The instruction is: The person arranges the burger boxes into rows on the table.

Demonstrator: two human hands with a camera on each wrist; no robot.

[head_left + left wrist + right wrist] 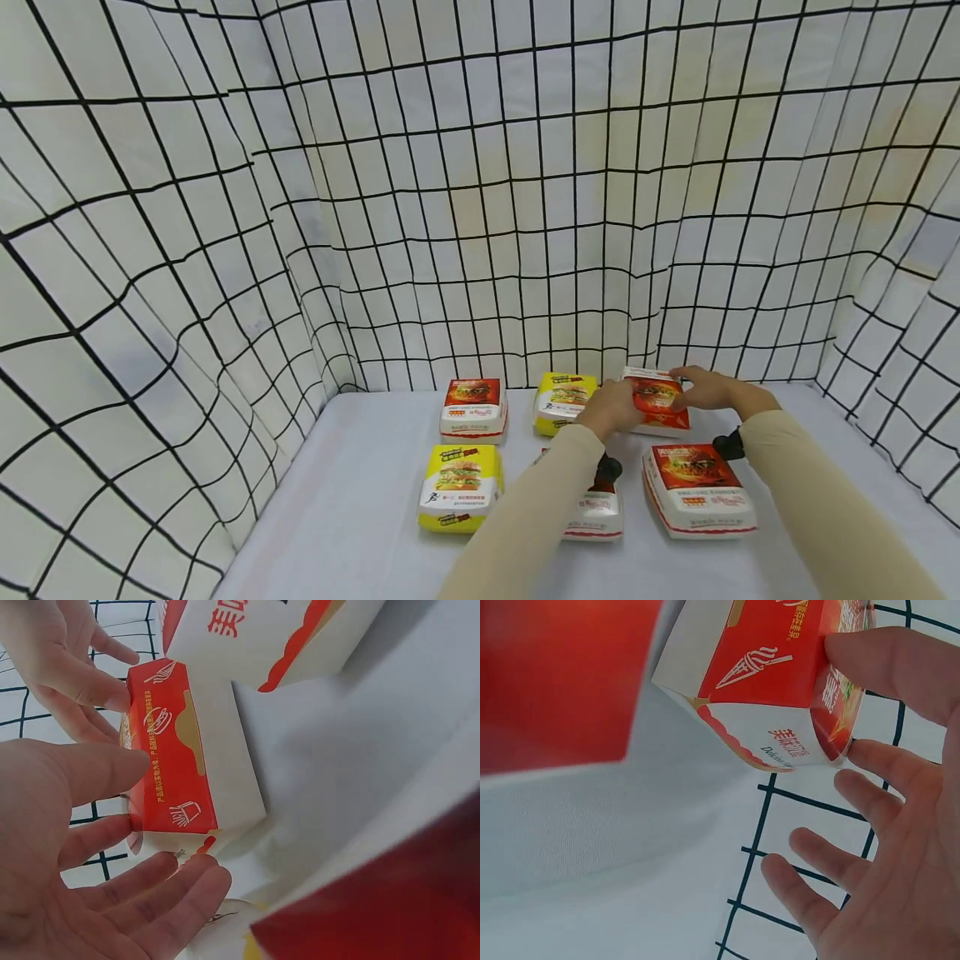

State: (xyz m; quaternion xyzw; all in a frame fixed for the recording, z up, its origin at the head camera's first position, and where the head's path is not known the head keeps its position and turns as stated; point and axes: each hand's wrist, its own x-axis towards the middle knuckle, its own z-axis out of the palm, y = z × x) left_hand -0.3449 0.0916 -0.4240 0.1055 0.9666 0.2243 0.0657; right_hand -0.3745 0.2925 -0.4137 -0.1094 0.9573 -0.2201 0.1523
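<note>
At the back right of the table, a red and white burger box [657, 403] lies between my two hands. My left hand [611, 408] pinches its left end, the thumb on the red face and the index finger at the corner; the other fingers spread loosely below. My right hand [708, 390] holds the right end between thumb and index finger, with the remaining fingers apart from the carton, as the right wrist view shows. Printed drawings of fries and a burger mark the box's red side [169, 750] in the left wrist view.
A yellow burger box [562, 398] stands left of my left hand. Further left are a red box [473, 412] and a yellow box [461, 492]. In front, one red box [596, 521] is partly behind my left forearm, another [697, 496] near my right. Black netting [510, 233] encloses the table.
</note>
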